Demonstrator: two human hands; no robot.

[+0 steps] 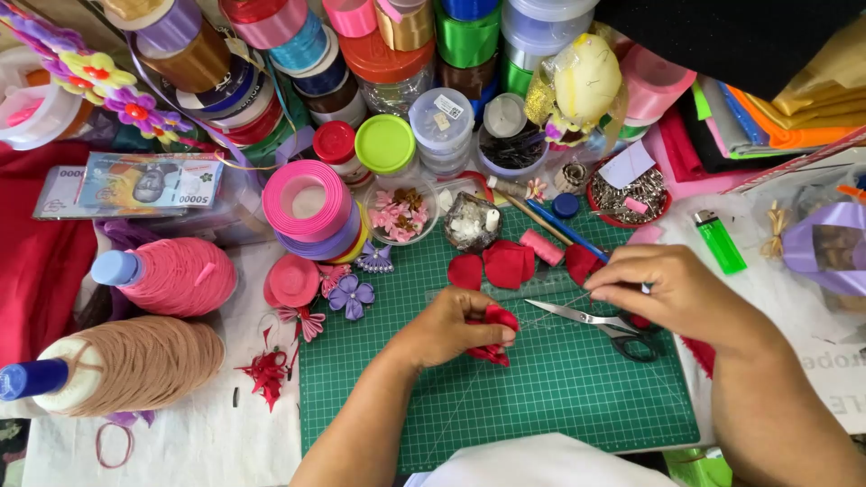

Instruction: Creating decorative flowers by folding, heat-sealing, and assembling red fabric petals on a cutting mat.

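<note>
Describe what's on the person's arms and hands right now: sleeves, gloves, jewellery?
Both the left hand and right hand are bare, without gloves; no rings or watch show. Both forearms are uncovered, no sleeves visible. A white garment shows at the bottom edge.

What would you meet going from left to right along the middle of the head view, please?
Pink thread cone → purple flower → left hand holding red petals → scissors → right hand → green lighter.

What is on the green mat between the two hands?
The silver scissors lie on the green mat between the left hand, which pinches red petals, and the right hand, in the head view.
</note>
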